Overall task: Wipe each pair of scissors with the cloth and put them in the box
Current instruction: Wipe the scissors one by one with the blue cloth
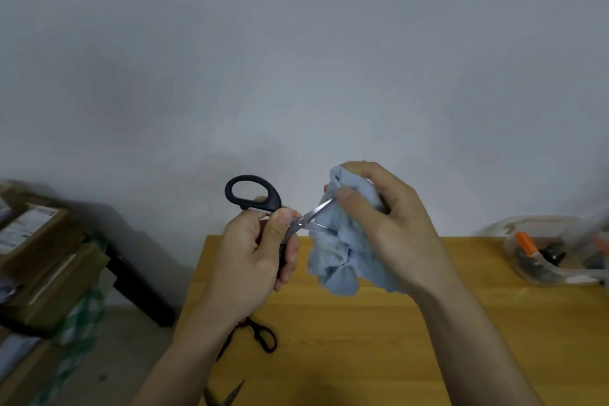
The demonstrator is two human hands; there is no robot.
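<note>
yellow table (379, 323): left hand (253, 254) grips one scissors (263, 204), right hand (389, 217) holds cloth (339, 257).

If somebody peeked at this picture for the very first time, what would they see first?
Right in the middle, two hands are raised above the yellow table: the left hand holds the black-handled scissors with blades open, and the right hand pinches a blue cloth round one blade. More scissors lie on the table below, and a clear box sits at the far right.
</note>
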